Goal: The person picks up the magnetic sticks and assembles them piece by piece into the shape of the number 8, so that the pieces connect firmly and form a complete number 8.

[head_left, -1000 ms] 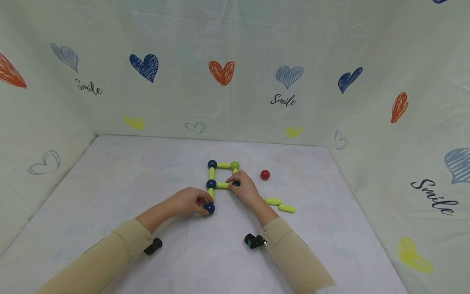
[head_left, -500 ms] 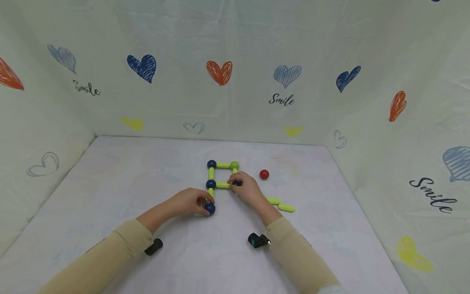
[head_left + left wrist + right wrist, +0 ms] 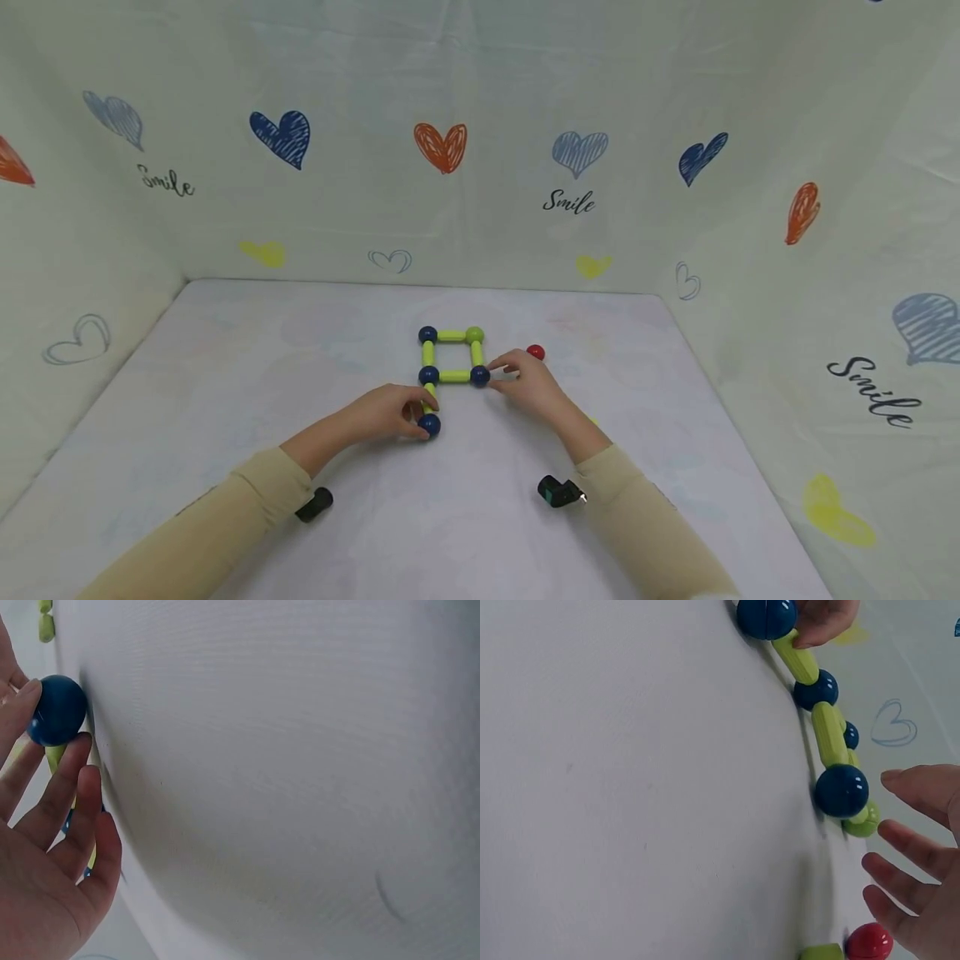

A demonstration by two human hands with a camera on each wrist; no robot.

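Observation:
Yellow-green rods (image 3: 454,377) and balls form a flat square with a tail on the table (image 3: 225,375). Blue balls (image 3: 428,375) mark most joints; a green ball (image 3: 474,334) sits at the far right corner. My left hand (image 3: 386,411) holds the tail's blue end ball (image 3: 58,710) between thumb and fingers, and part of the tail's rod hides behind the fingers. Just right of the square's near right blue ball (image 3: 841,790), my right hand (image 3: 528,385) has its fingers spread, holding nothing. The right wrist view shows a gap between its fingertips and that ball.
A red ball (image 3: 536,352) lies beyond the right hand, partly covered by it. A loose yellow-green rod (image 3: 822,952) lies nearby. Black wrist devices (image 3: 558,492) hang by both sleeves. A patterned white cloth (image 3: 480,217) rises behind the table.
My right hand has let go of the square's near right blue ball and drawn back to the right, now covering most of the loose rods. The left hand has stayed in place.

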